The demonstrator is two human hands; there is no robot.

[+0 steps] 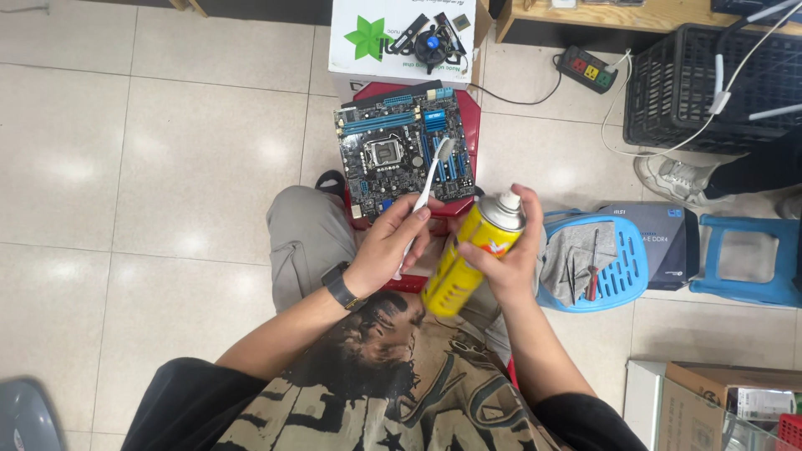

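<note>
A dark motherboard with blue slots lies on a red stool in front of my knees. My left hand holds a white toothbrush, its bristle head raised over the board's right side. My right hand grips a yellow spray can with a white cap, tilted, nozzle end up near the board's near right corner. A dark watch sits on my left wrist.
A white box carrying a cooler fan and memory sticks stands beyond the stool. A blue basket with a grey cloth and screwdriver is at right, beside a blue stool, black crate, power strip and another person's shoe.
</note>
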